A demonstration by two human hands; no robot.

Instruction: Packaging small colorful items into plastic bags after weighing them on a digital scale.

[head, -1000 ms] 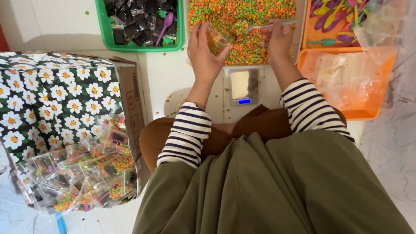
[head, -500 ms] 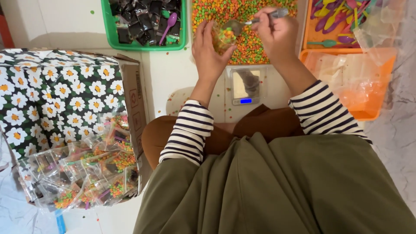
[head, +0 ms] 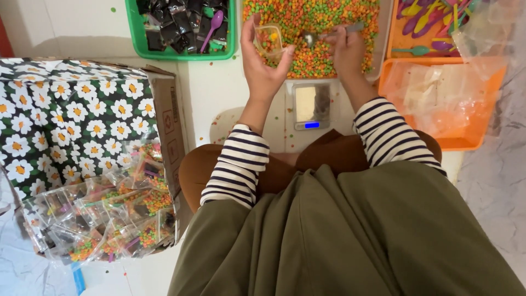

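My left hand [head: 262, 66] holds a small clear plastic bag [head: 269, 41] with a few coloured pellets in it, above the near edge of a tray of orange, green and yellow pellets [head: 312, 22]. My right hand [head: 346, 50] grips a metal spoon [head: 320, 35] whose bowl points at the bag's mouth, over the same tray. A small silver digital scale [head: 311, 105] with a lit blue display sits on the white surface just below both hands. Both sleeves are striped black and white.
A green tray [head: 181, 53] with dark packets and a purple spoon stands at the back left. An orange tray [head: 444, 93] with clear bags and an upper one with coloured plastic spoons [head: 424, 22] stand right. A flower-patterned box [head: 82, 115] holds filled bags [head: 104, 219] on the left.
Both hands stayed over the pellet tray. The bag, empty a second ago, now holds pellets, and the spoon has come to its mouth. The view shifted slightly.
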